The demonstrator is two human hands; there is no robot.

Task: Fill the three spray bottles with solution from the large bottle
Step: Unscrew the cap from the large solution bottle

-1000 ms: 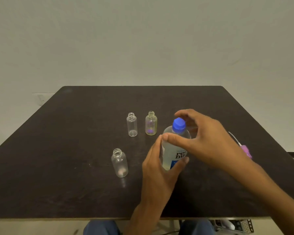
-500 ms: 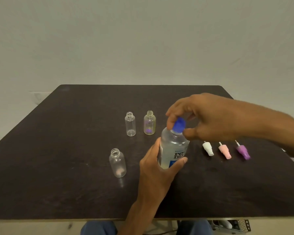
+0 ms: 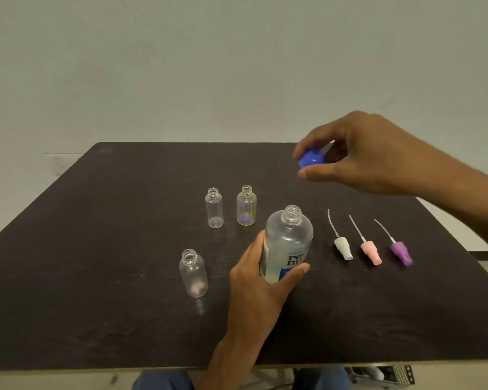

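Observation:
My left hand (image 3: pixel 261 280) grips the large clear bottle (image 3: pixel 289 240) with a white and blue label; it stands uncapped on the dark table (image 3: pixel 96 249). High above the table's far right, my right hand (image 3: pixel 358 156) pinches the bottle's blue cap (image 3: pixel 310 159). Three small open spray bottles stand to the left: a clear one (image 3: pixel 214 208) and a yellowish one (image 3: pixel 246 205) behind, and another clear one (image 3: pixel 193 273) nearer me.
Three spray heads with dip tubes lie in a row right of the large bottle: white (image 3: pixel 343 247), pink (image 3: pixel 371 251) and purple (image 3: pixel 401 252). A plain wall rises behind the table. My knees show under the front edge.
My right hand has taken the blue cap off the large bottle and lifted it up and to the right. The left hand has kept hold of the bottle.

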